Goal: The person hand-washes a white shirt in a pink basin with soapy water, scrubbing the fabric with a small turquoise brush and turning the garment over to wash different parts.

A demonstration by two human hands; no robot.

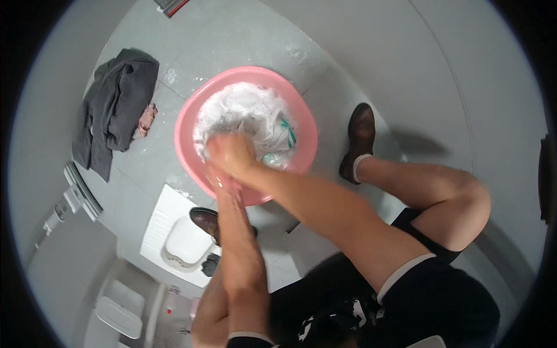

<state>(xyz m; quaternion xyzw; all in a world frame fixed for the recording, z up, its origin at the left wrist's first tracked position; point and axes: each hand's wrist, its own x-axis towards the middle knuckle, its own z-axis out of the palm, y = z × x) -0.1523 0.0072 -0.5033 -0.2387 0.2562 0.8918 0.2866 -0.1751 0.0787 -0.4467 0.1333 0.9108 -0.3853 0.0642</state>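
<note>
A pink plastic basin [184, 119] stands on the floor in front of me, holding soapy water with white foam [243, 95]. Wet white cloth [267, 136] with green stripes at its right side lies bunched in the suds. My right hand [233, 153] is closed over the cloth at the basin's near left part, its fingers smeared by motion. Just below it is my left hand [220, 177], wet and partly covered by the right one; its fingers are hidden. Both forearms reach over the basin's near rim.
Dark grey clothing [125, 95] lies on the wet tiles at left, beside a small pinkish cloth [147, 119]. A squeegee-like head [84, 191] and a white squat toilet [168, 229] are nearer. My brown shoes [361, 136] stand either side of the basin.
</note>
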